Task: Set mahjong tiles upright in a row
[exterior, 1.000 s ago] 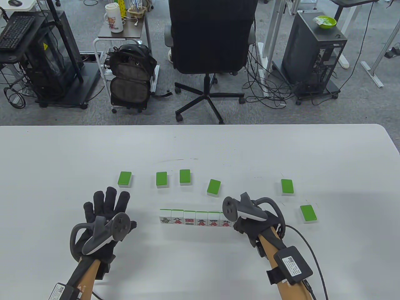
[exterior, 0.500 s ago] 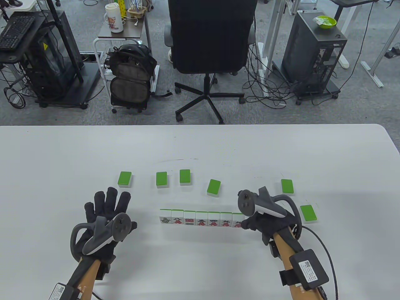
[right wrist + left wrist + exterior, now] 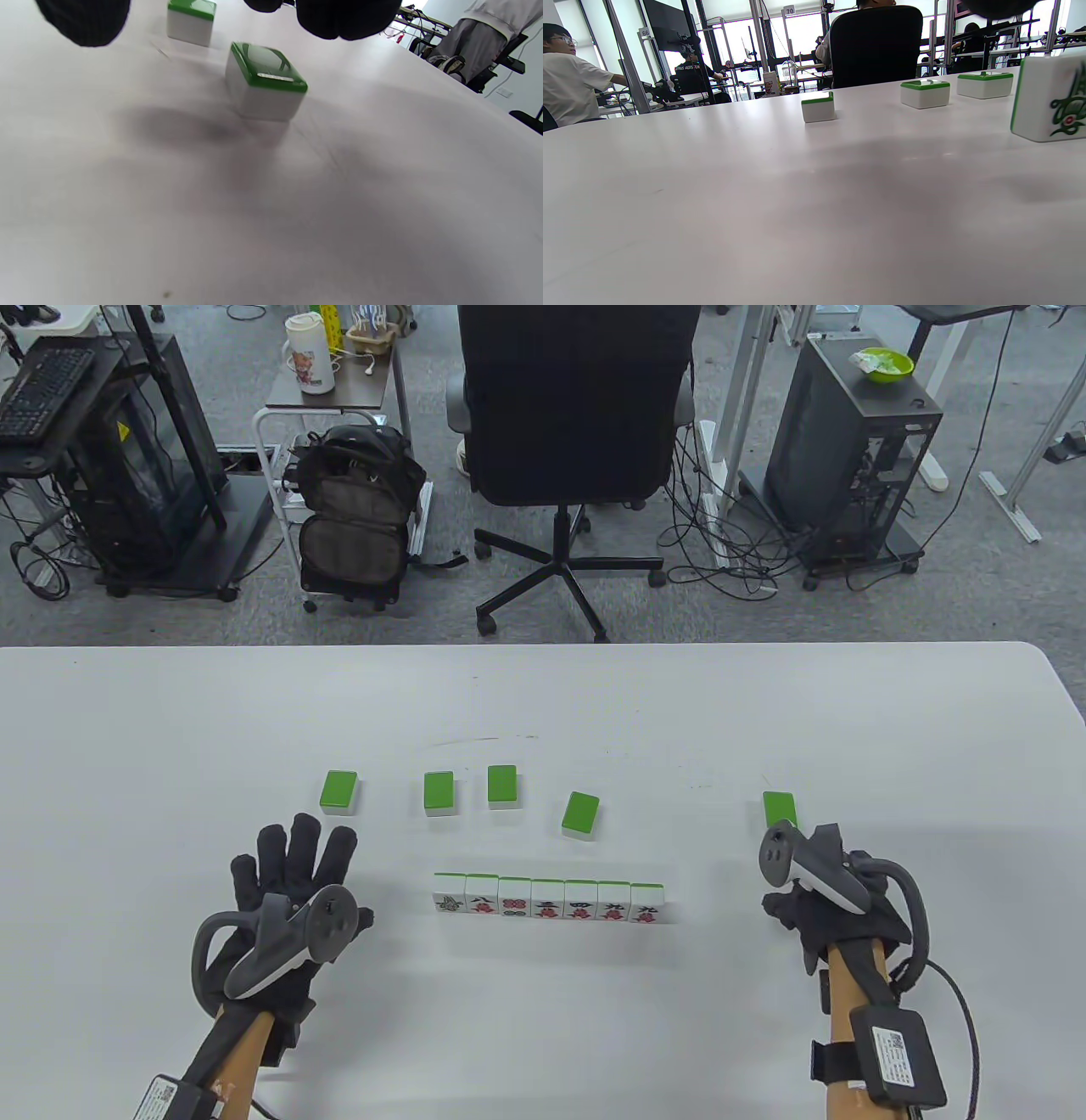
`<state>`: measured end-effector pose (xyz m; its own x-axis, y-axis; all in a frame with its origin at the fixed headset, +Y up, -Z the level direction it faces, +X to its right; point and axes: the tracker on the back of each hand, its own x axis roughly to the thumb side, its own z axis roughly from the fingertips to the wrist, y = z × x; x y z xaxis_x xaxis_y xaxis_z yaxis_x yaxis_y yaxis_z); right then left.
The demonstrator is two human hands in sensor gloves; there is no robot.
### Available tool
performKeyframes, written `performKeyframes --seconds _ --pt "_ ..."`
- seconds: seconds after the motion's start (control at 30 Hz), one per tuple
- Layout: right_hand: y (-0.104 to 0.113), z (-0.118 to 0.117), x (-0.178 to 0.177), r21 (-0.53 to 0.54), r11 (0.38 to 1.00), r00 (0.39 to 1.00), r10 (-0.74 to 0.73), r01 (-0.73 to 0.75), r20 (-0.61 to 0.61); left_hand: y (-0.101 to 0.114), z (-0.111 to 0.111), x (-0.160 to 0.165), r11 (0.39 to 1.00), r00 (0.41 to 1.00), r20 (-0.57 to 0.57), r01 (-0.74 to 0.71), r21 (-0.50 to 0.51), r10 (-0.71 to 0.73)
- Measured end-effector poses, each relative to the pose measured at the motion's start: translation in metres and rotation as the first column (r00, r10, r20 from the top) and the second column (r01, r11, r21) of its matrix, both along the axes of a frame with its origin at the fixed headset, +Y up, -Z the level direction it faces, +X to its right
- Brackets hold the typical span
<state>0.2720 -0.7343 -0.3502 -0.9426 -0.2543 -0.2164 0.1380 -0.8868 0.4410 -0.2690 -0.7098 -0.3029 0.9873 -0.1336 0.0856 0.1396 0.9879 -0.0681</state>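
Note:
A row of several upright mahjong tiles (image 3: 548, 898) stands mid-table, faces toward me. Its left end tile (image 3: 1052, 99) shows at the right of the left wrist view. Several face-down green-backed tiles lie beyond it, one at the left (image 3: 339, 791) and one at the far right (image 3: 779, 808). My left hand (image 3: 293, 869) rests flat on the table left of the row, fingers spread, holding nothing. My right hand (image 3: 797, 909) hovers right of the row, above a flat tile (image 3: 263, 80) that it hides in the table view. Its fingertips (image 3: 343, 17) are apart and hold nothing.
The white table (image 3: 170, 729) stretches wide around the tiles. Three more flat tiles (image 3: 439, 793) (image 3: 502, 786) (image 3: 581, 815) lie behind the row. A black office chair (image 3: 577, 407) stands beyond the table's far edge.
My right hand let go of the tile at the row's right end and moved right, over the near right flat tile. My left hand stayed put.

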Motion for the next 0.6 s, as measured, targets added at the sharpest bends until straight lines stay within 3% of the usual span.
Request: performKeyframes --seconds 0.23,0.6 --pt "-0.024 0.007 0.022 0.009 0.996 0.994 -0.092 0.092 0.053 0.0 0.0 0.001 1.0 1.0 -0.001 0.006 -0.006 -0.006" --pt "-0.024 0.011 0.018 0.168 0.985 0.999 -0.04 0.036 0.018 0.0 0.002 0.007 0.999 0.999 0.01 0.032 -0.002 -0.032"
